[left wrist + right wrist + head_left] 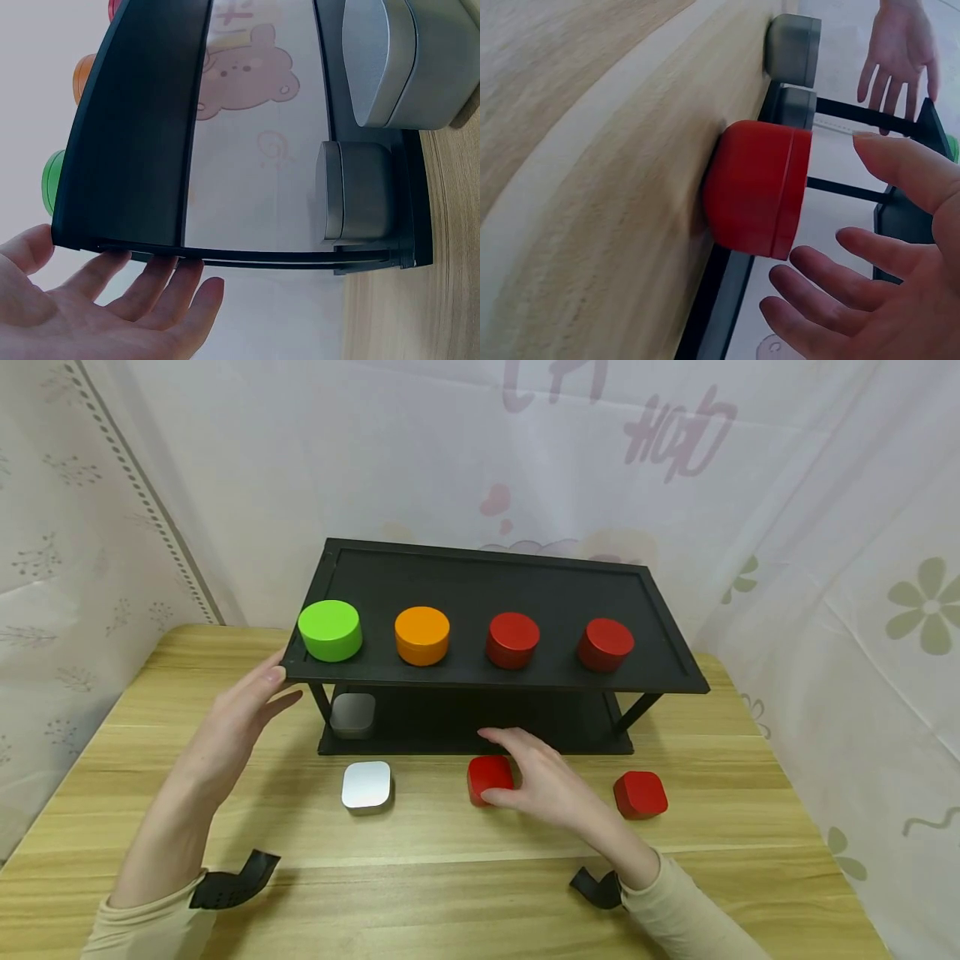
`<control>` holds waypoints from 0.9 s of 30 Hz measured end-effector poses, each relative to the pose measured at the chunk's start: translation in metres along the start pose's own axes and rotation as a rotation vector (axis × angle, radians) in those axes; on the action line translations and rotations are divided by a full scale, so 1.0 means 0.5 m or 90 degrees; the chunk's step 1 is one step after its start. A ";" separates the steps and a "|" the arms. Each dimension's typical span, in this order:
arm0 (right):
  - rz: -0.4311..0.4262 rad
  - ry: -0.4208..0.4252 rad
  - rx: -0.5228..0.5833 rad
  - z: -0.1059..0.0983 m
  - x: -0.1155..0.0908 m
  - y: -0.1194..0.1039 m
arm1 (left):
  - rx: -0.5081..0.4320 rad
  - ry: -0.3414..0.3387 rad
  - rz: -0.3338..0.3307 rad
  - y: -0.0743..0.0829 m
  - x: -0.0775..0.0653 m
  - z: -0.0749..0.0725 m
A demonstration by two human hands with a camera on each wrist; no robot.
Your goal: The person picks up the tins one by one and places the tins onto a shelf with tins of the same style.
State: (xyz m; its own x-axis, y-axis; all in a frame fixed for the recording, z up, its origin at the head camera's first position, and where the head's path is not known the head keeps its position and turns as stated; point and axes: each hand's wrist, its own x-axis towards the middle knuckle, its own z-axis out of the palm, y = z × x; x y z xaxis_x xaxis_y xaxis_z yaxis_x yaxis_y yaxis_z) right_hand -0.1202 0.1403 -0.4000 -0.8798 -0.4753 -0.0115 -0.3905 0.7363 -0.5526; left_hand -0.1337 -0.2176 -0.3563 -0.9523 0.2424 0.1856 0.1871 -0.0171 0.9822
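Note:
A two-tier black shelf [495, 618] stands on the wooden table. My left hand [243, 714] touches its upper left front corner, thumb at the edge and fingers fairly straight along the side, as the left wrist view shows. Over a red rounded-square tin [486, 774] in front of the shelf, my right hand [551, 781] hovers with thumb and fingers spread. In the right wrist view this red tin [754, 187] stands upright, and the fingers are curved loosely around the space beside its lid. A silver tin [367, 785] stands left of it, another red tin [641, 794] to the right.
Along the front of the upper tier sit round tins: green [331, 630], orange [422, 635] and two red ones, the left red tin [513, 640] and the right red tin [605, 644]. A second silver tin [353, 716] sits at the lower tier's left end. A printed curtain [420, 452] hangs behind.

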 end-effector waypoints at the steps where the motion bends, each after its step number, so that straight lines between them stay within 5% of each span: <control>1: 0.004 -0.005 -0.002 0.001 0.000 0.002 | 0.000 0.001 -0.001 0.000 0.000 0.000; 27: 0.039 -0.070 -0.007 0.021 0.007 0.034 | 0.013 -0.001 0.000 0.000 -0.001 0.000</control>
State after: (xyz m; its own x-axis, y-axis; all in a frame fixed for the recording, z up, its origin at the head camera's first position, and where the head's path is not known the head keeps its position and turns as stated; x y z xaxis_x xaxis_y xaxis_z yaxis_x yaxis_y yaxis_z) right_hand -0.1270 0.1463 -0.4181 -0.8675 -0.4784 -0.1367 -0.3399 0.7704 -0.5394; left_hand -0.1333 -0.2178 -0.3562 -0.9519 0.2434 0.1861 0.1926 0.0029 0.9813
